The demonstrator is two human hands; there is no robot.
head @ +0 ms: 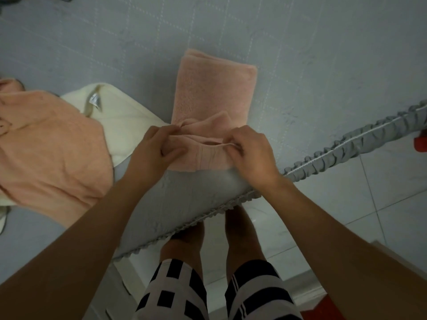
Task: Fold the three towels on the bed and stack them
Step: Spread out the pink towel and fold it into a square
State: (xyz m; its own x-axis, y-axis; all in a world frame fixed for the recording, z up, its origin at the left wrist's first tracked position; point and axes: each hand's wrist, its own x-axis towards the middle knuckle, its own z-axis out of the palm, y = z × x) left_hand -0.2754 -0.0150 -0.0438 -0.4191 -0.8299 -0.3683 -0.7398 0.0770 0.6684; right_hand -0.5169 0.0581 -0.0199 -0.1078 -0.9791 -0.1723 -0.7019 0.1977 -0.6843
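Both grips are pinching the near end of the folded pink towel (212,93) lying at the bed's (323,65) near edge: left hand (153,153), right hand (251,153).

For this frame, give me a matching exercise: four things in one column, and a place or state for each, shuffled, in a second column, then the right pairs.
Things:
1. narrow pink towel
2. cream towel
3. wide pink towel
4. left hand

Places or states:
A. lies partly over the cream towel
B. pinches the near left corner of a towel
C. folded into a long strip, near end held by both hands
D. partly covered, tag showing

Pairs: 1-C, 2-D, 3-A, 4-B
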